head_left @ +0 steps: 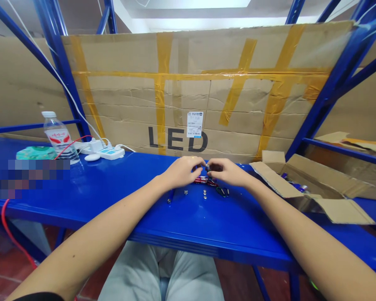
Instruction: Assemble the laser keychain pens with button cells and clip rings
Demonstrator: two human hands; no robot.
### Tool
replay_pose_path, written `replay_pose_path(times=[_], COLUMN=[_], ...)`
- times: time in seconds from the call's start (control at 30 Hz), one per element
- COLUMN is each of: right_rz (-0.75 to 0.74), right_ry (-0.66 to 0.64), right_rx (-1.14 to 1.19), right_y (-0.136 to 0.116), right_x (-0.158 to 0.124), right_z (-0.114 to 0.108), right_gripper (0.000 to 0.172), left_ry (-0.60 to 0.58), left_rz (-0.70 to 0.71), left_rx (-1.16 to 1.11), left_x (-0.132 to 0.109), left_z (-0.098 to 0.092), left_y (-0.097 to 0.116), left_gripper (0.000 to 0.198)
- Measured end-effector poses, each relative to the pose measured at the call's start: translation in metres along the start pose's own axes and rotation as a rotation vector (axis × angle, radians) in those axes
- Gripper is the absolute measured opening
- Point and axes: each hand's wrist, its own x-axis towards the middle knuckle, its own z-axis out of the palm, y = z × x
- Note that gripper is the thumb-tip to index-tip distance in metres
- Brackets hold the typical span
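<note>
My left hand (184,172) and my right hand (227,172) meet above the blue table, fingers curled toward each other. Between the fingertips of the right hand is a small dark piece (207,168), too small to name. The left fingers are bent close beside it, and what they pinch is hidden. Just below lies a shiny red tube (201,179), partly covered by the hands. A dark carabiner clip (223,192) is to its right. Small silver discs (204,194) sit in a short row nearer me, with tiny metal bits (186,192) left of them. A slim blue tube (171,196) lies under my left wrist.
An open cardboard box (275,179) with blue parts inside stands at the right. To the left are a water bottle (60,138), a green packet (36,153) and a white power strip (111,152) with cables. A large taped carton (128,104) walls off the back.
</note>
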Motion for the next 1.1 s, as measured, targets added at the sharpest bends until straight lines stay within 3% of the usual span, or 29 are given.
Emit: replay_pose_path(times=[0.07, 0.17, 0.2, 0.27, 0.4, 0.67, 0.87, 1.1], right_rz=[0.004, 0.002, -0.001, -0.006, -0.006, 0.023, 0.114, 0.097], right_ry=[0.012, 0.008, 0.003, -0.007, -0.012, 0.015, 0.018, 0.228], right_rx=[-0.035, -0.083, -0.094, -0.108, -0.129, -0.058, 0.373, 0.314], right_y=[0.001, 0.002, 0.002, 0.002, 0.001, 0.001, -0.015, -0.02], right_x=[0.0, 0.001, 0.0, 0.0, 0.0, 0.001, 0.002, 0.008], right_z=[-0.001, -0.001, -0.001, 0.0, 0.001, 0.002, 0.012, 0.028], right_gripper=[0.012, 0.011, 0.011, 0.011, 0.013, 0.013, 0.022, 0.024], left_ry=[-0.127, -0.534, -0.622, -0.706, -0.726, -0.592, -0.242, -0.004], left_rz=[-0.054, -0.151, -0.187, -0.231, -0.224, -0.204, -0.153, -0.244], left_rx=[0.0, -0.096, -0.109, -0.11, -0.11, -0.065, -0.184, -0.199], left_x=[-0.001, -0.003, -0.004, -0.005, -0.007, -0.004, 0.0, 0.0], left_z=[-0.012, -0.026, -0.028, -0.029, -0.023, -0.023, -0.011, 0.009], left_y=[-0.003, -0.011, -0.013, -0.015, -0.014, -0.011, -0.007, -0.007], left_gripper=[0.019, 0.014, 0.013, 0.013, 0.015, 0.015, 0.032, 0.011])
